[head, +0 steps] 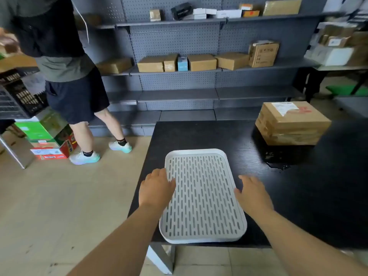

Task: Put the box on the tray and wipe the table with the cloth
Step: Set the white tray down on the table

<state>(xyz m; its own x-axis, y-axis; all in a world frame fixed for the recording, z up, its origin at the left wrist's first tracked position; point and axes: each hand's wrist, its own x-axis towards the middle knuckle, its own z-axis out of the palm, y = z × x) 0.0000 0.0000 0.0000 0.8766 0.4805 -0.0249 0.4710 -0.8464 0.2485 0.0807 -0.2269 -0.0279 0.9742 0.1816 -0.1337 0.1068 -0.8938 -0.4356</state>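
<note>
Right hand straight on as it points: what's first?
The right hand likely meets the tray at its far right rim, then bare table; the box lies right of that line. Height unclear.

Bystander (65, 76) cut off at the top edge, box (292, 124) label print blurred beyond reading, tray (203, 241) rim partly covered by left hand (156, 188).

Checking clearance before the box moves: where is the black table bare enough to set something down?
Free: black wooden table beyond the white slotted plastic tray, to the far edge; and the near right side, short of the wet patch. Crowded: far right, brown taped cardboard box behind that patch.
</note>
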